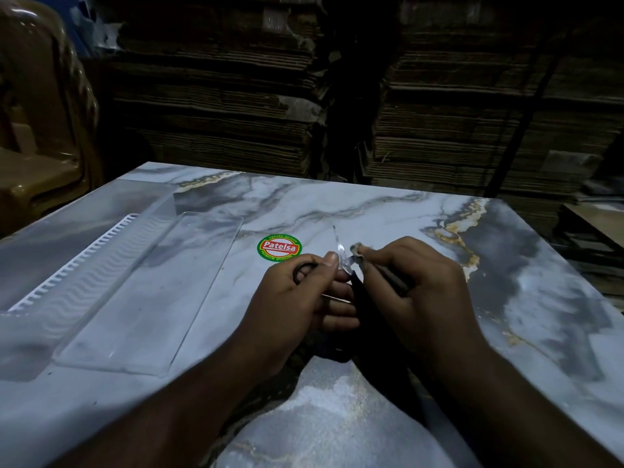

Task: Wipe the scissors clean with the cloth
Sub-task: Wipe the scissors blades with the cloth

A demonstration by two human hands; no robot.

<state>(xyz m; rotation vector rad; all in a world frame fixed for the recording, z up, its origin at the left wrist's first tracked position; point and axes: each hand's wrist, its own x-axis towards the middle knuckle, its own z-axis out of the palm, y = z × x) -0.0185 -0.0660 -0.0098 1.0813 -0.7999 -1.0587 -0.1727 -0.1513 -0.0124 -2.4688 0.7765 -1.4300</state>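
Scissors sit between my two hands above the table, blade tip pointing to about 12 o'clock, away from me, with the long axis running from the dark handle ring near my left palm up to that tip. My left hand grips them — fingers curled round the handle end, thumb pressed along the base of the blade. My right hand pinches the cloth, fingers bunched together on it, and the wad touches the blade's right side low down, near the pivot. So the blade lies at roughly 9 o'clock from my right fingertips, just beside them, and the right hand is the nearer one to the metal still to be wiped; I judge the next stroke should run toward 12 o'clock along the blade.

Sticker at 10 o'clock from the scissors reads "Patelsa", ringed with "EXPORT QUALITY" and "PREMIUM QUALITY". A clear tray lies well off at 9 o'clock.
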